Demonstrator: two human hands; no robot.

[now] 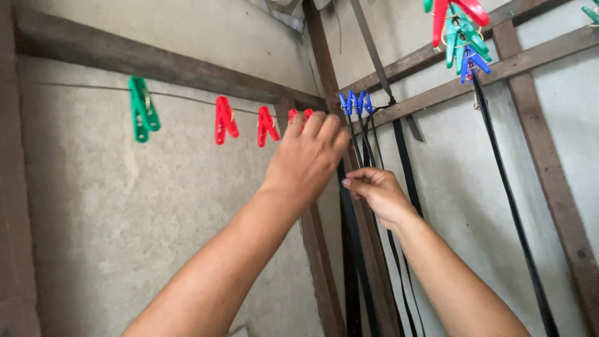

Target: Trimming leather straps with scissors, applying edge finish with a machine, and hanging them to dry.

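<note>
Up on the left, a thin line (187,97) runs along the grey wall (112,206), carrying a green peg (143,108) and then two red pegs (225,120), each clipped on apart from the next. Further along, the left hand (307,155) reaches up to the line with its fingers curled over a third red peg (298,114); the back of the hand hides the grip, so it seems to be pinching it, though I cannot tell for sure. Just right of it, blue pegs (355,102) clamp several black straps (374,206) that hang straight down. The right hand (376,191) is lower, closed in a pinch on one of those straps. At the top right, a bunch of pegs (462,31) in red, green and blue hangs near the wooden beams (530,59).
</note>
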